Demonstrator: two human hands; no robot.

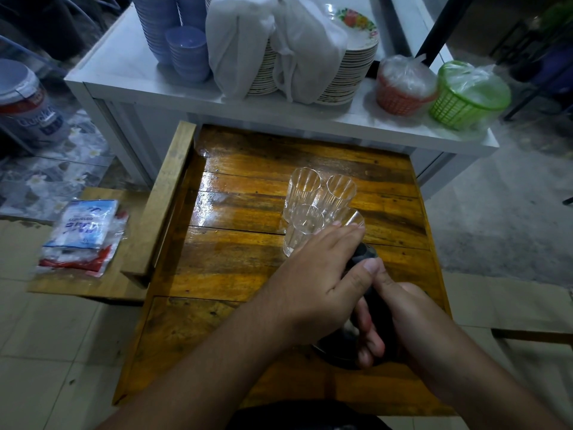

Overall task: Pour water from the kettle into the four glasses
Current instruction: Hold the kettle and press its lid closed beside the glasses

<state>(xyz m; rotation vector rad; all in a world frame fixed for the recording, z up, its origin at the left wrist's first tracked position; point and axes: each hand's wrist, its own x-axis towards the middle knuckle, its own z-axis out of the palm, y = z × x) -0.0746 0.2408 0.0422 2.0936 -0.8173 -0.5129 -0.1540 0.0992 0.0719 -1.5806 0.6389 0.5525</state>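
Most of the kettle (369,308) is hidden under both hands: only its black handle and a dark curve of the body near the table's near edge show, and its spout cannot be made out. The right hand (400,318) is curled tight around the handle, while the left hand (319,274) lies flat and spread over the top, its thumb pressed against the upper handle and its fingertips reaching the nearest glass. The four glasses (319,206) stand clustered together just beyond the hands, clear and ribbed; whether they hold any water is hard to tell. They rest on a glossy wooden plank table (242,262). Behind it a white counter (130,79) carries stacked blue bowls (186,54), a pile of plates (350,72) partly covered by a white cloth (263,48), and an orange basket (403,91) beside a green basket (465,97), both plastic-wrapped. A wooden stool (130,243) at left holds plastic packets (83,237).
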